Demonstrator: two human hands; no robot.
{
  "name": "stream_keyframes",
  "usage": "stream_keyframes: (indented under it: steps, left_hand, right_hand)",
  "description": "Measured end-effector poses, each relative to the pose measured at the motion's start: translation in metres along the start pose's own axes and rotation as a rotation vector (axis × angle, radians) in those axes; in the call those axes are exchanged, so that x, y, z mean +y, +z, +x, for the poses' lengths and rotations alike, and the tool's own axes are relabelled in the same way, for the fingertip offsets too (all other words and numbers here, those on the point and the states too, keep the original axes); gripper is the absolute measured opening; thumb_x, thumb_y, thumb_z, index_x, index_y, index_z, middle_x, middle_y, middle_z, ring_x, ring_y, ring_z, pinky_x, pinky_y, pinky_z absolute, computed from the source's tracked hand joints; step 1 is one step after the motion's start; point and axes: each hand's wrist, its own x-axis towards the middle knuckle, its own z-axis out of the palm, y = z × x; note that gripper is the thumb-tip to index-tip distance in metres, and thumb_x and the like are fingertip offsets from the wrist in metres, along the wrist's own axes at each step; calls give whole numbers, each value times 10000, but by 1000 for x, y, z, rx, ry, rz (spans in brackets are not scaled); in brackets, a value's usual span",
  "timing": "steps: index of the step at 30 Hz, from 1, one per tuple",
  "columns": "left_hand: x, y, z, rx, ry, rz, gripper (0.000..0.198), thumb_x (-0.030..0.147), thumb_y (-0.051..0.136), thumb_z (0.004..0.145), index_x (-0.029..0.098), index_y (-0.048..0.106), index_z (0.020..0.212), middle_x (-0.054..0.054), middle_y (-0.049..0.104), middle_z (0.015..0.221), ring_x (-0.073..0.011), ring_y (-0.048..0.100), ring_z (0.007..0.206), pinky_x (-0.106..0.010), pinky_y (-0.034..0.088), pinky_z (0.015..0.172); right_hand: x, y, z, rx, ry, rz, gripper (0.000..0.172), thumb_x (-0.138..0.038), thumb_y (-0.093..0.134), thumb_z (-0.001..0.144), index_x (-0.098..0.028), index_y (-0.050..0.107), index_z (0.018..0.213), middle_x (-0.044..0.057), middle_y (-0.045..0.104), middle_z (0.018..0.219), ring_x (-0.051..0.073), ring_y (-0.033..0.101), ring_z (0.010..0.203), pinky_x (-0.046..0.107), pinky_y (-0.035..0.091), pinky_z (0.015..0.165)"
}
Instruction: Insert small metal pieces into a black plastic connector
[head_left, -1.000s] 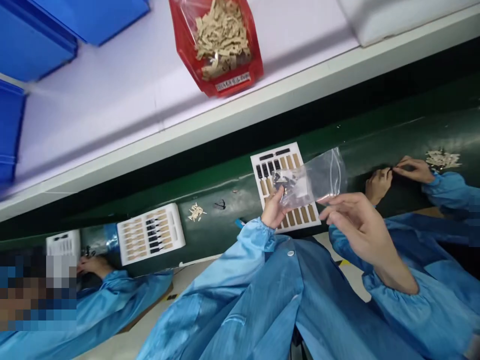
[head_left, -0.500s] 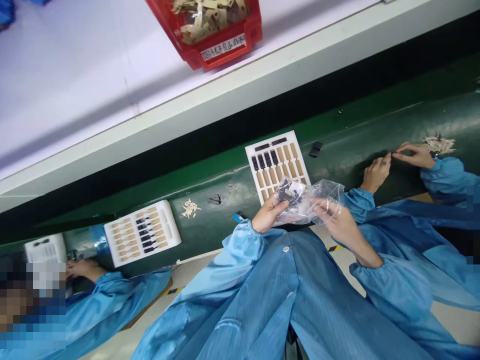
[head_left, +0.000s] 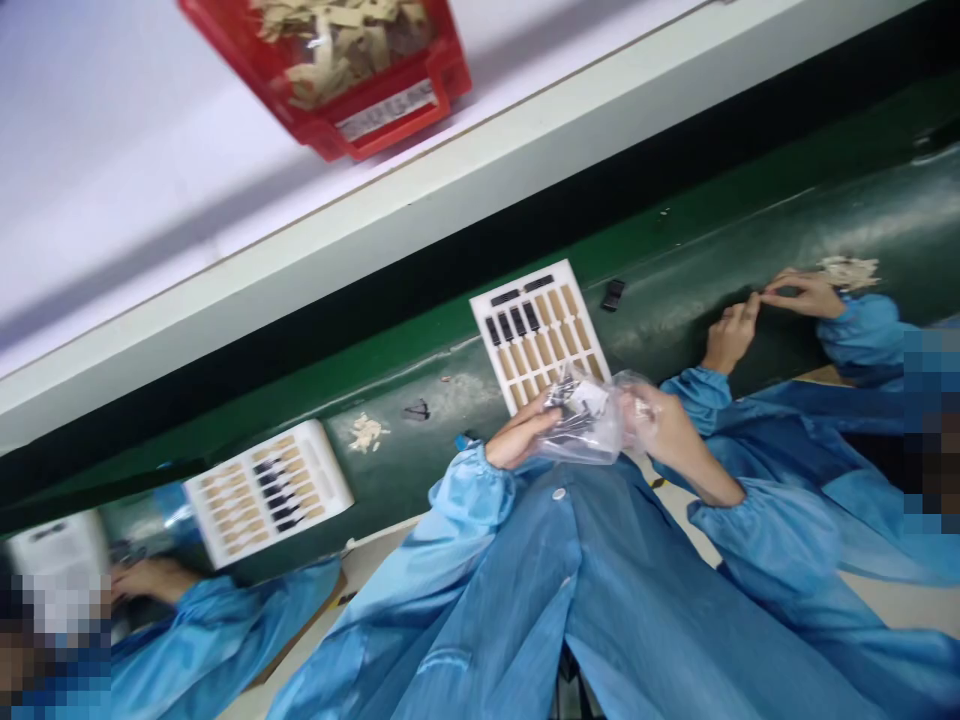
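A clear plastic bag of small dark parts, with a white label inside, is between my hands just in front of my body. My left hand grips the bag's left side, thumb on top. On the other side my right hand is closed around the bag's gathered plastic end, fingertips partly behind the film. Just beyond the bag lies a white tray with tan-looking slots; several slots in its far rows hold black pieces. The bag covers the tray's near right corner.
A red bin of beige pieces stands on the shelf. The green bench holds a black part, beige bits, a small dark piece and another white tray. Co-workers' hands work to the right, another's left.
The view has shifted, so the bench items sit further left. My right hand has closed in on the bag's end, bunching the plastic. My left hand keeps its hold.
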Motion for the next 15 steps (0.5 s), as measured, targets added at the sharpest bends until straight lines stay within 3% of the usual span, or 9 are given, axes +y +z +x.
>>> stream_keyframes:
  steps: [3,6,15]
  left_hand:
    - [3,1,3,183,60,181,635,538,834,739,170,706,1241,-112,720,1202,-292,674,1089,-393,504,1002]
    - [2,0,10,267,134,305,548,526,825,760,144,738,1142,-97,747,1095,-251,688,975,-338,529,903]
    - [2,7,8,463,227,244,556,417,859,700,156,719,1170,-70,745,1101,-213,677,971,-286,530,869]
  right_hand:
    - [-5,1,-2,-14,-6,-64,248,-387,502,989,-208,674,999,32,703,751,191,647,619,286,458,599]
    - [-2,3,-1,-22,-1,-76,177,-382,562,975,-224,637,1009,-6,688,742,174,658,642,257,449,616]
    - [7,21,-10,84,8,-14,246,-448,660,929,-206,619,939,3,691,798,164,649,693,251,471,666]
